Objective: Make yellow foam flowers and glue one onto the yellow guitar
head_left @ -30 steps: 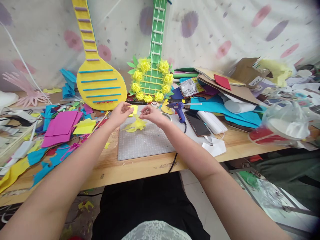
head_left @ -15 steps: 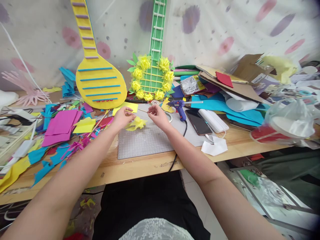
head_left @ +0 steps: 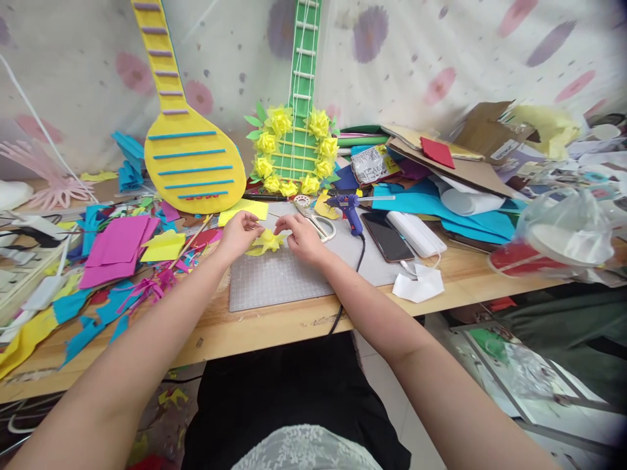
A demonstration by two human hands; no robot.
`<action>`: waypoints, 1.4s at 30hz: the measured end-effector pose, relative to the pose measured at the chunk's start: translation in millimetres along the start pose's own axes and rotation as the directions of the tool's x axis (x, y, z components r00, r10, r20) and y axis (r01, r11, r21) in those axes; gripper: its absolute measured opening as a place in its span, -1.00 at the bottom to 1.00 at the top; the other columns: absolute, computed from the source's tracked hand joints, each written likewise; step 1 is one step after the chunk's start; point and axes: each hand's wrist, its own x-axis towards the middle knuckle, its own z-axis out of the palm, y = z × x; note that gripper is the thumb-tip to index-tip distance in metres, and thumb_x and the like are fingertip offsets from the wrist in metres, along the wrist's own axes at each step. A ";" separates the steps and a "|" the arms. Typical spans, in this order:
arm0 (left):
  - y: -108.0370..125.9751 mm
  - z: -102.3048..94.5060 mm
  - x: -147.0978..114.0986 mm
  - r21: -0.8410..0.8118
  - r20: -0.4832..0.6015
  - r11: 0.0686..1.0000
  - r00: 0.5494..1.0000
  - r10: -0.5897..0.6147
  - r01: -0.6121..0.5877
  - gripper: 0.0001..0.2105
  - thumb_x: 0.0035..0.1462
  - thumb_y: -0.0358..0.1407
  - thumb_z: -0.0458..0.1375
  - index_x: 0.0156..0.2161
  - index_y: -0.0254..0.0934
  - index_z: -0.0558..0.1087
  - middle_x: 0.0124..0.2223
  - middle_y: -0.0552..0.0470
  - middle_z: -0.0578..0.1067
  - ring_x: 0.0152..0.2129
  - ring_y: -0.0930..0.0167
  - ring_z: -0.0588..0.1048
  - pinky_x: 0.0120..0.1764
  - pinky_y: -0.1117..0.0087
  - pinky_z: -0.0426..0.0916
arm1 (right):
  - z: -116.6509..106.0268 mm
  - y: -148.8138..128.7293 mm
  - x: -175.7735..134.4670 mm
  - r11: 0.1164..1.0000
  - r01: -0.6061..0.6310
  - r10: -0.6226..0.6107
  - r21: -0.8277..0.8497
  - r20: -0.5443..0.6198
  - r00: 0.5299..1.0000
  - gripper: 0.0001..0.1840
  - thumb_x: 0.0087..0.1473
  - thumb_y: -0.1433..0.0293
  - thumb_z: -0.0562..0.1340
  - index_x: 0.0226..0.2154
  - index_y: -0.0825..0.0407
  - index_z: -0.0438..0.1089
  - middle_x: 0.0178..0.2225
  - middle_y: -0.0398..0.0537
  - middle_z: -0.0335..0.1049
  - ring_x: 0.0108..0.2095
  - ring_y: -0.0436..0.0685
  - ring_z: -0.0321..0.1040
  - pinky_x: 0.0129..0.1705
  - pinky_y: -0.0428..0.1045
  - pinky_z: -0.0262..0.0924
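the left hand point(head_left: 241, 233) curls left of the yellow flower point(head_left: 269, 241), the right hand point(head_left: 302, 239) arches right; their grasp is unclear.

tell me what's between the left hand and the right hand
In the head view, a yellow paper flower shows between the left hand and the right hand, by the grey gridded mat; whether either hand touches it is unclear.

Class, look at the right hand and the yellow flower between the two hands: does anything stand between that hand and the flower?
Nothing visible does. The right hand is close beside the yellow flower; the left hand is on its other side. The purple glue gun lies off to the right.
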 end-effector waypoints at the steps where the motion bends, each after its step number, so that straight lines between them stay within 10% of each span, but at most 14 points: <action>1: -0.3 0.0 0.0 -0.002 0.001 1.000 1.000 0.001 -0.001 -0.72 -0.25 -0.36 0.26 -0.36 -0.25 0.29 -0.46 0.10 0.44 -0.51 0.45 0.43 -0.32 0.35 0.33 | 0.7 -0.3 0.4 1.000 0.010 -0.010 -0.016 0.009 1.000 -0.46 -0.22 0.67 -0.04 -0.13 0.04 0.26 -0.18 -0.07 0.45 -0.08 0.17 0.20 0.01 0.07 0.08; 42: -2.5 1.3 1.6 0.173 0.088 0.982 0.992 -0.090 0.074 -0.57 -0.33 -0.34 0.32 -0.24 -0.23 0.33 -0.34 0.04 0.48 -0.46 0.41 0.45 -0.42 0.41 0.31 | 3.5 -1.3 3.4 0.991 0.047 -0.037 -0.126 0.076 0.996 -0.54 -0.10 0.65 0.01 -0.12 0.03 0.26 -0.17 -0.05 0.43 -0.10 0.17 0.21 -0.07 0.03 0.11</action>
